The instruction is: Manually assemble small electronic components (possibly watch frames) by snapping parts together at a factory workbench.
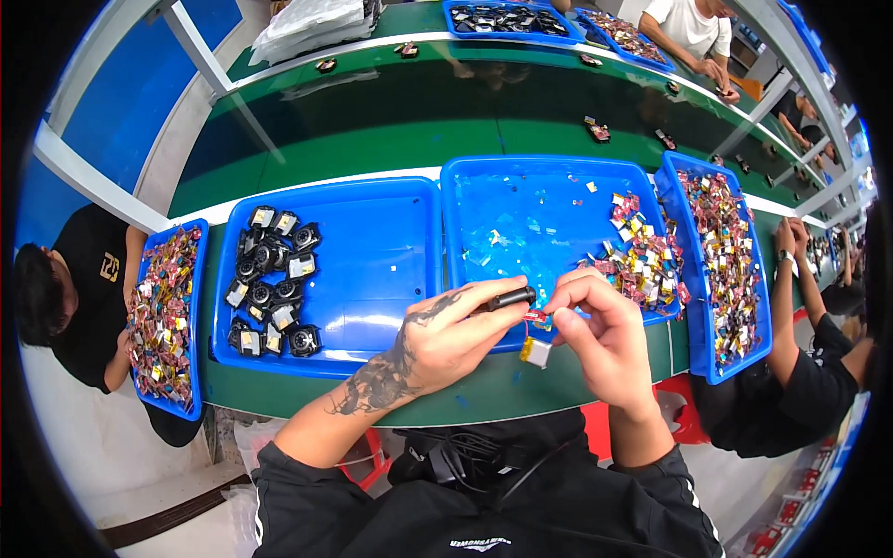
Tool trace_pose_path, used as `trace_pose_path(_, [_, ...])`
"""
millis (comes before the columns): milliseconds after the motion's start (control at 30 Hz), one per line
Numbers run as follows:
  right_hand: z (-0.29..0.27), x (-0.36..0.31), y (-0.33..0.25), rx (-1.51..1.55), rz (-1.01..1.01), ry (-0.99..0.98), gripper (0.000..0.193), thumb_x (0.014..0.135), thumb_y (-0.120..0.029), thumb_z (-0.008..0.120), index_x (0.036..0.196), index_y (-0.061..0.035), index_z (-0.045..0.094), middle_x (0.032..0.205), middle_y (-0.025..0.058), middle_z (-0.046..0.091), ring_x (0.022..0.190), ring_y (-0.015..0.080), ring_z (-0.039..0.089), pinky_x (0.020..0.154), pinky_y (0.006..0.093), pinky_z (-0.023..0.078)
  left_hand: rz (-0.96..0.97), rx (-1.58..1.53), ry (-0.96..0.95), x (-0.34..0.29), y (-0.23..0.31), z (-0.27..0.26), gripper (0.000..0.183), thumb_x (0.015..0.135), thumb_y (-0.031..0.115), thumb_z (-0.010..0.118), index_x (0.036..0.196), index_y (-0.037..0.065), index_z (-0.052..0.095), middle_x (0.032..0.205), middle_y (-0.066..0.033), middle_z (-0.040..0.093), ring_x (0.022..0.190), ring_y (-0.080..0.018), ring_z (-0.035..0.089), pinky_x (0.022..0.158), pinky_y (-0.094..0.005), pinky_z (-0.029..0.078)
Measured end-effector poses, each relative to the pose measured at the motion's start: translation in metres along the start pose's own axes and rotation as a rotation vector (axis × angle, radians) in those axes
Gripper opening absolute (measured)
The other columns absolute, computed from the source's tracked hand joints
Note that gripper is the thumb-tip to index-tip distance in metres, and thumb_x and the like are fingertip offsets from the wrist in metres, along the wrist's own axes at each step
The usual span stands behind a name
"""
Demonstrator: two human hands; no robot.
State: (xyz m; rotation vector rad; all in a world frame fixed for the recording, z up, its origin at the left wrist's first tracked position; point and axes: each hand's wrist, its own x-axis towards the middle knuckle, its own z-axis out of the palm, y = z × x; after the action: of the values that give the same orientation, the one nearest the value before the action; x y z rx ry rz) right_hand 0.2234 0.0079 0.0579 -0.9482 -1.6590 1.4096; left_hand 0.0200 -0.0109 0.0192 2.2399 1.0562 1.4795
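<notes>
My left hand (456, 335) is closed round a black plastic housing (511, 298), held above the front edge of the middle blue tray (549, 167). Right beside it, my right hand (605, 339) pinches at a small red circuit board (534, 316) against the housing. From the board hangs a silver battery (535, 351) with a yellow end, on thin wires. The fingers partly hide how board and housing meet. Inside the middle tray lie a pile of similar boards with batteries (642, 260) and scattered bits of clear bluish film (493, 246).
To the left, a blue tray (372, 200) holds several black housings (270, 279). Narrow trays of boards stand at far left (197, 372) and right (712, 367). Beyond runs a green conveyor belt (391, 121) carrying several assemblies. Co-workers sit at both sides and across; metal posts (200, 51) frame the bench.
</notes>
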Motion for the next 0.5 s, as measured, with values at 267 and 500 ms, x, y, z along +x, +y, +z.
trace_pose_path(267, [0.0018,-0.0037,0.0042,-0.039,0.07,0.105,0.012,0.087,-0.002,0.066,0.099,0.0002,0.063,0.097,0.0054,0.06,0.085,0.0089,0.06,0.062,0.0226,0.053,0.038,0.132,-0.023,-0.0051,0.0054,-0.0003,0.021,0.067,-0.002,0.077,0.088,-0.001,0.07,0.109,-0.0197,0.067,0.086,-0.0276,0.071,0.069,-0.0328,0.06])
trace_pose_path(500, [0.0007,0.0001,-0.0032,-0.337,-0.014,0.104,0.007,0.085,0.0,0.068,0.09,0.001,0.064,0.088,0.009,0.062,0.077,0.0143,0.063,0.06,0.0251,0.054,0.226,0.264,-0.026,-0.005,-0.0009,-0.0034,0.033,0.077,0.001,0.069,0.108,-0.008,0.063,0.111,-0.0223,0.066,0.088,-0.0308,0.07,0.071,-0.0348,0.059])
